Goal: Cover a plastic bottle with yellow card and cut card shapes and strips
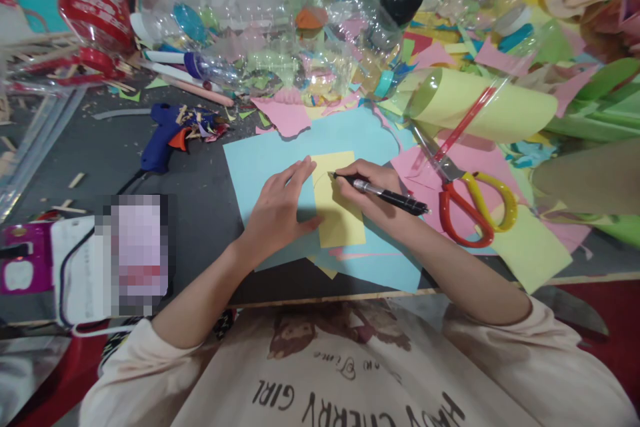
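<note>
A small yellow paper rectangle [341, 221] lies on a light blue sheet [260, 160] at the middle of the dark table. My left hand [280, 207] lies flat with fingers stretched out, pressing the yellow paper's left edge and the blue sheet. My right hand [367, 190] is closed around a black pen [385, 195], whose tip touches the yellow paper near its top left, where a curved line shows.
Red and yellow scissors [470, 203] lie just right of my right hand on pink paper. A blue glue gun [163, 137] sits at the left. Clear plastic bottles [240, 20], paper scraps and a rolled yellow-green sheet [480, 107] crowd the back. A white device [80, 267] lies front left.
</note>
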`<move>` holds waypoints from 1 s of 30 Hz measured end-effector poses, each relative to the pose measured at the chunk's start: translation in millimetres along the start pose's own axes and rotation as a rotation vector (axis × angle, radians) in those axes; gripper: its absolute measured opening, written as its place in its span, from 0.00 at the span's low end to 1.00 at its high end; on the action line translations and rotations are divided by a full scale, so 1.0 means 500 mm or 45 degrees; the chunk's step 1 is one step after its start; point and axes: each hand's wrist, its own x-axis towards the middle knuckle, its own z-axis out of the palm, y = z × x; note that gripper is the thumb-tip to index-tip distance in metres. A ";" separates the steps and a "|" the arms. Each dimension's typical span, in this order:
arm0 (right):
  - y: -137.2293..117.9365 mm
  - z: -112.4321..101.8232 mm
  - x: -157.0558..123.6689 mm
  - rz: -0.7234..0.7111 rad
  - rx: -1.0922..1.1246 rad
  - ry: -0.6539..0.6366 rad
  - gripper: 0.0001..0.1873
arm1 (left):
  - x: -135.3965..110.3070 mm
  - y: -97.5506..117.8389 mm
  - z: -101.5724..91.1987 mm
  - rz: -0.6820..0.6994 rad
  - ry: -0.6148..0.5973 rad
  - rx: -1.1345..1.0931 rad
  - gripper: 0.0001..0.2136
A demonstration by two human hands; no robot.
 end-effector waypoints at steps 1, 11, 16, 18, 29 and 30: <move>0.001 0.000 0.001 0.009 0.006 0.027 0.06 | 0.000 0.000 -0.001 0.002 -0.001 0.003 0.41; 0.010 0.005 0.003 0.040 0.029 0.115 0.05 | -0.001 0.003 0.000 -0.055 -0.005 -0.029 0.39; 0.018 0.008 0.004 0.049 0.028 0.132 0.05 | 0.000 0.004 0.002 -0.039 0.008 -0.001 0.39; 0.021 0.006 0.004 0.040 0.035 0.122 0.05 | 0.000 0.005 0.001 -0.037 0.014 0.006 0.39; 0.031 0.000 0.005 0.048 0.098 0.161 0.04 | 0.005 0.021 -0.014 -0.122 -0.073 0.040 0.32; 0.031 -0.001 0.005 0.054 0.098 0.157 0.04 | 0.004 0.020 -0.014 -0.105 -0.084 0.053 0.30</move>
